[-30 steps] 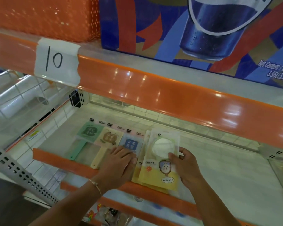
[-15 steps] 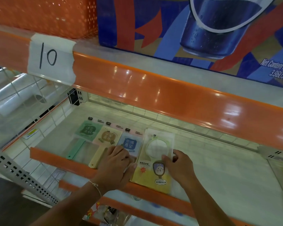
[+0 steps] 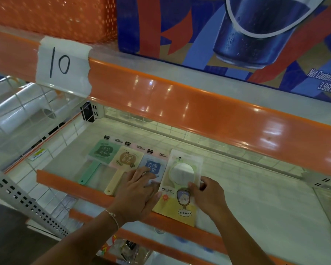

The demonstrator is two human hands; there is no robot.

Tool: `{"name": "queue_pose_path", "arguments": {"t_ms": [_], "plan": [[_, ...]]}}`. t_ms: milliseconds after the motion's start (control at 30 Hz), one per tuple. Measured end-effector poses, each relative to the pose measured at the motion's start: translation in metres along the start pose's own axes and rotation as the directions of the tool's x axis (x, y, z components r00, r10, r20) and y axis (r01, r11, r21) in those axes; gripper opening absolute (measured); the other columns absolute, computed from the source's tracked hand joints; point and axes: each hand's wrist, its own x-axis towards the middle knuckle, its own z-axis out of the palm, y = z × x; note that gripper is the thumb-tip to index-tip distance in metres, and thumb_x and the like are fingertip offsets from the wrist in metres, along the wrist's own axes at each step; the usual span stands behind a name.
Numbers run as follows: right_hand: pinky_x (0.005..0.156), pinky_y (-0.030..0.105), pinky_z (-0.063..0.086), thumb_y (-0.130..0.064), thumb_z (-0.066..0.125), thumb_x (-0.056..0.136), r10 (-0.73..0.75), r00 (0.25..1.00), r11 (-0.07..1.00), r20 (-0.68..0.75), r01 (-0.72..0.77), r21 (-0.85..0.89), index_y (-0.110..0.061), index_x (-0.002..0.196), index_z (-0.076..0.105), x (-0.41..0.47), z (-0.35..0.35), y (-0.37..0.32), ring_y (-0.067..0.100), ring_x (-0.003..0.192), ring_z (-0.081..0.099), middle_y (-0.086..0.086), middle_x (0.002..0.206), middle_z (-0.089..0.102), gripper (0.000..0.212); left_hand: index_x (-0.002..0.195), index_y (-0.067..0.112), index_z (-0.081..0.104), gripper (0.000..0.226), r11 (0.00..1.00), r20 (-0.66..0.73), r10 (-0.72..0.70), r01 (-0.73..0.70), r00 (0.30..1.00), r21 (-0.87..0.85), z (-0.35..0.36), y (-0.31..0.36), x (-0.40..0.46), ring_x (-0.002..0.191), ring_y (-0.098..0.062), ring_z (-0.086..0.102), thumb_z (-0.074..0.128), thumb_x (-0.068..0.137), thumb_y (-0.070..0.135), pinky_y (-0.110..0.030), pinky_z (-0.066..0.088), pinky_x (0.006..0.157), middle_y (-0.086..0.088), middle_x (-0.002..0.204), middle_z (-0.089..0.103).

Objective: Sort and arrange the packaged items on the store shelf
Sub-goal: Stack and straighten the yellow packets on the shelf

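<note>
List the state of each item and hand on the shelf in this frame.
Green pack: flat, leftmost in the row.
Beige pack: flat, beside the green one.
Blue pack: flat, under the left hand.
Mirror pack: flat, lower end over the shelf lip.
Left hand: fingers straight, pressing on the blue pack.
Right hand: pinching the mirror pack's right edge.
Shelf: bare to the right.

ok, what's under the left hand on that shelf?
The left hand lies flat on the blue paddle package: its blue printed card shows above the fingers. The package's lower part and handle are covered, so they cannot be seen. The thumb side touches the yellow mirror package.
</note>
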Motion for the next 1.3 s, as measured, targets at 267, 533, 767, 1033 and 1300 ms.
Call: {"name": "queue_pose_path", "arguments": {"t_ms": [267, 533, 767, 1033, 1300], "plan": [[0.059, 0.031, 0.047, -0.038, 0.068, 0.087, 0.008, 1.0, 1.0, -0.01, -0.008, 0.003, -0.006, 0.087, 0.067, 0.0, -0.001, -0.001, 0.016, 0.06, 0.054, 0.012, 0.077, 0.067, 0.032, 0.087, 0.021, 0.071, 0.04, 1.0, -0.004, 0.027, -0.027, 1.0, 0.01, 0.004, -0.002, 0.0, 0.124, -0.026, 0.048, 0.042, 0.095, 0.046, -0.05, 0.04, 0.093, 0.0, 0.115, 0.064], [0.074, 0.033, 0.049, -0.039, 0.065, 0.09, 0.012, 1.0, 1.0, -0.021, -0.011, 0.011, -0.007, 0.114, 0.065, 0.0, -0.002, 0.001, 0.022, 0.08, 0.062, 0.008, 0.088, 0.066, 0.04, 0.083, 0.021, 0.073, 0.039, 0.998, -0.03, 0.058, -0.057, 0.998, 0.036, 0.004, -0.002, 0.0, 0.123, -0.025, 0.048, 0.043, 0.096, 0.044, -0.04, 0.034, 0.097, -0.001, 0.113, 0.065], [0.074, 0.022, 0.043, -0.034, 0.062, 0.093, 0.013, 0.999, 0.998, -0.046, -0.009, 0.069, -0.012, 0.135, 0.056, -0.007, -0.003, 0.004, 0.001, 0.077, 0.056, -0.013, 0.085, 0.059, 0.047, 0.086, 0.021, 0.073, 0.03, 0.997, -0.052, 0.076, -0.075, 0.996, 0.027, 0.006, -0.002, 0.0, 0.121, -0.027, 0.051, 0.051, 0.093, 0.039, -0.042, 0.038, 0.096, -0.003, 0.112, 0.065], [0.07, 0.017, 0.045, -0.035, 0.062, 0.092, 0.024, 0.998, 0.99, -0.064, -0.015, 0.139, -0.022, 0.129, 0.059, -0.022, -0.015, 0.03, 0.007, 0.08, 0.061, -0.009, 0.095, 0.063, 0.04, 0.085, 0.015, 0.074, 0.034, 0.997, -0.127, -0.05, 0.042, 0.991, -0.067, 0.008, -0.001, 0.003, 0.117, -0.028, 0.052, 0.049, 0.093, 0.036, -0.044, 0.042, 0.091, -0.003, 0.105, 0.067], [0.071, 0.026, 0.052, -0.034, 0.063, 0.092, 0.081, 0.977, 0.987, -0.198, -0.052, 0.149, -0.02, 0.125, 0.063, -0.03, -0.098, 0.092, 0.009, 0.078, 0.063, -0.008, 0.094, 0.064, 0.036, 0.085, 0.004, 0.073, 0.041, 0.927, -0.272, -0.297, 0.207, 0.915, -0.314, 0.011, 0.06, 0.065, 0.1, -0.027, 0.057, 0.045, 0.096, 0.032, -0.041, 0.047, 0.084, -0.004, 0.092, 0.069]]}}
